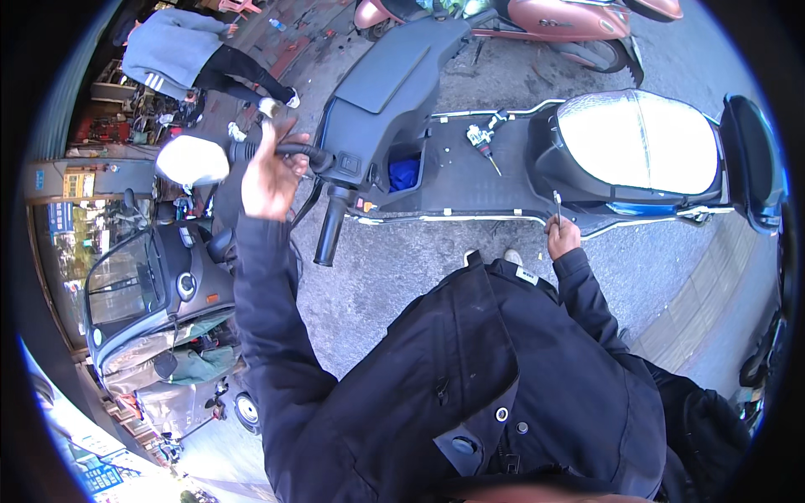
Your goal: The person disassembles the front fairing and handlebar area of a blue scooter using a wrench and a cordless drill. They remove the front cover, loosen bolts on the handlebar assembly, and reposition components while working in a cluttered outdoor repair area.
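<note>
Scooter [541, 159] stands side-on before the person, handlebar end to the left, seat under a shiny silver cover [637, 138] to the right. It looks heavy and stiff, with hard plastic panels likely to be slippery; the black rubber grip [331, 235] seems the surest hold, while the mirror [191, 161] is probably fragile. The left hand [270, 184] is open, fingers spread beside the mirror stem [243, 151]; I cannot tell whether it touches. The right hand [563, 239] is closed around a thin metal tool [558, 204], light and rigid by its look, at the scooter's near edge below the seat. A drill [482, 140] lies on the footboard [461, 189]. The open front pocket [422, 168] holds something blue [404, 174], perhaps soft cloth or plastic.
</note>
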### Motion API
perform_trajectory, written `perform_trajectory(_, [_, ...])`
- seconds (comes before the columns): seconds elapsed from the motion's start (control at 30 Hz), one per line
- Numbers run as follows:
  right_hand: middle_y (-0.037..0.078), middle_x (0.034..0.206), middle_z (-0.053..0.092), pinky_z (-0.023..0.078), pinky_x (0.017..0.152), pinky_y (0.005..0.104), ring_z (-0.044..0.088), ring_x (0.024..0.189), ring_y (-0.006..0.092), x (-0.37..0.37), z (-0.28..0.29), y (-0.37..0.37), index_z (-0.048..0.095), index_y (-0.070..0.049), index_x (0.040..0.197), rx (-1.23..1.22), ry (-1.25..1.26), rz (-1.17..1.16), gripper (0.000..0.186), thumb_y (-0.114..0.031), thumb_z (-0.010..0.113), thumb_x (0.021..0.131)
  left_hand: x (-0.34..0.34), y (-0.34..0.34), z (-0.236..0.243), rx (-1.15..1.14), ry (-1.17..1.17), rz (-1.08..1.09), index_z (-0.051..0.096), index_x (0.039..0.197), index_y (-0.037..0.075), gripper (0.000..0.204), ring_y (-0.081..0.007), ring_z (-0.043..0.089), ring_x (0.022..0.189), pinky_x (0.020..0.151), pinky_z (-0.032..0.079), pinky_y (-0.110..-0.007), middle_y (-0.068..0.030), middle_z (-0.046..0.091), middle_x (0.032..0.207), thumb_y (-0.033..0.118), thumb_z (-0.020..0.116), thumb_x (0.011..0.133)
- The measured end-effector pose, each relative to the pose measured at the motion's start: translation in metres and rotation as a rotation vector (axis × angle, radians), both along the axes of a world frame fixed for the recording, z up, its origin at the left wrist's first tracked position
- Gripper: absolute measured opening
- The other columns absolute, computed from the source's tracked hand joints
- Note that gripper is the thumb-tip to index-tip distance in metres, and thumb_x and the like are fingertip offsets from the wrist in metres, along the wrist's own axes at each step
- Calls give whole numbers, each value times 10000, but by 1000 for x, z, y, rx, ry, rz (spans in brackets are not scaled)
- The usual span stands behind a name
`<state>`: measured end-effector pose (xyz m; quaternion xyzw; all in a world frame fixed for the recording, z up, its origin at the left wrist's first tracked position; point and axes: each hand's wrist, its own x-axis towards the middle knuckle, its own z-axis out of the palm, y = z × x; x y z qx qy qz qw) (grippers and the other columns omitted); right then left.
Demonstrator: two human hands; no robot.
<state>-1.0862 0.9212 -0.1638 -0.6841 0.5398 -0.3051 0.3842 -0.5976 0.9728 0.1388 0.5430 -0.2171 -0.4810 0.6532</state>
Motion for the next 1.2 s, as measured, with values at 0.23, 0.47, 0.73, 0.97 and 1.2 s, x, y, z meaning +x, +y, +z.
perform_trajectory(0.23, [181,706,638,518,671,430,662,683,362,-7,-11,0,624,-8,750,-11,34,26,176,-4,487,860,-45,3,-4,-86,-1598,-9,660,1055,2,134,-319,700,752,686,549,-388,-175,710,933,110,653,977])
perform_trajectory(0.47, [184,702,634,520,683,439,661,691,364,6,2,-6,627,-8,758,-37,6,50,169,-10,489,855,34,-49,8,330,-565,-118,676,1063,-26,294,-179,568,448,426,444,-298,-144,700,735,252,659,968])
perform_trajectory(0.73, [189,703,640,525,689,433,662,697,369,-13,-7,11,633,-7,768,26,37,-3,178,-7,483,863,-50,26,-17,-276,-786,-8,569,1272,-19,282,-193,679,843,805,540,-332,-174,675,1171,108,611,1024])
perform_trajectory(0.97, [183,707,635,522,691,429,660,697,367,-12,-8,8,626,-8,764,-7,25,4,175,-7,484,867,-30,-43,5,98,-1652,32,657,988,-11,184,-200,624,534,546,491,-387,-113,621,623,156,703,927])
perform_trajectory(1.2, [176,714,642,526,694,423,666,700,357,-7,2,13,625,-1,769,35,22,-38,178,-10,481,874,13,-13,-8,28,-41,-111,538,1374,-8,457,-109,467,490,490,403,-246,-155,696,934,325,559,1062])
